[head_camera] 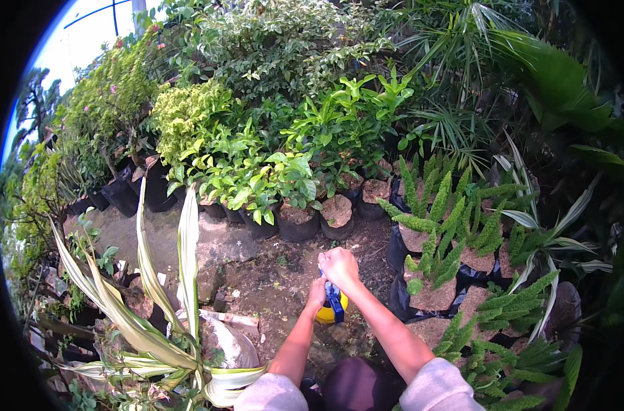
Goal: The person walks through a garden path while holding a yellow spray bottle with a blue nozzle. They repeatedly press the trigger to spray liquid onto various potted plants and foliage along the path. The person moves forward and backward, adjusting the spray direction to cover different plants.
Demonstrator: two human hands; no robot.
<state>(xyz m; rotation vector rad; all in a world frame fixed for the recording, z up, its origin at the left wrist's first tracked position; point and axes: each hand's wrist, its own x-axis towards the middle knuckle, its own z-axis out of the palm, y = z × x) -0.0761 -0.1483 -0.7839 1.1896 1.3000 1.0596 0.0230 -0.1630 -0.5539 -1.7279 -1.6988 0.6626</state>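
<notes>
In front of me is a yellow container (pixel 325 314) with a blue top part (pixel 334 303), which looks like a hand pump sprayer. My left hand (pixel 317 294) wraps the blue part from the left side. Just beyond it, my right hand (pixel 340 267) is closed in a fist over the upper end, where a little blue shows beside the fingers. My hands and forearms cover much of the container. Its base and whatever sits inside my right fist are hidden.
Black-bagged leafy plants (pixel 296 221) line the far side. Foxtail ferns (pixel 435 246) in black bags crowd the right. A large variegated plant (pixel 188 329) spreads on the near left, beside a pale sack (pixel 232 344). Bare soil (pixel 271 282) lies between them.
</notes>
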